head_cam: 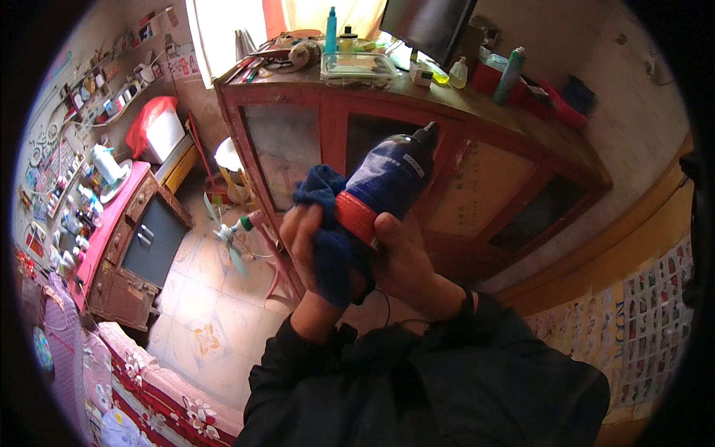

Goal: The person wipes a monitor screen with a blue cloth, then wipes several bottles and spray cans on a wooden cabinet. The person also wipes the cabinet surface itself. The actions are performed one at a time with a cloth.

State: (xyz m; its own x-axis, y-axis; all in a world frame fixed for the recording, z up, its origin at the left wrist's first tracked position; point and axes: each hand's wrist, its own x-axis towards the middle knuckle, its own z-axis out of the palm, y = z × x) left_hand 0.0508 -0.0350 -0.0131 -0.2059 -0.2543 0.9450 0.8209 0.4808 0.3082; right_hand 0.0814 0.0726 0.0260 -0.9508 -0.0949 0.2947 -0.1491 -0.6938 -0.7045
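Observation:
A dark blue plastic bottle (385,173) with a red band and a narrow black nozzle is tilted in front of me, its nozzle towards the upper right. My right hand (410,262) grips its lower end, the thumb lying along the side near the red band. My left hand (307,251) is closed on a blue cloth (321,187), which touches the bottle's left side. Part of the cloth hangs down over the left palm and looks slightly blurred. The bottle's base is hidden by the hands and the cloth.
Beyond the hands stands a red wooden cabinet (335,103) with glass doors, bearing a lidded clear container (357,67), a monitor (427,25) and a green spray can (509,75). A fan (226,232) is left of it. Farther left is a pink-topped desk (114,223) crowded with bottles.

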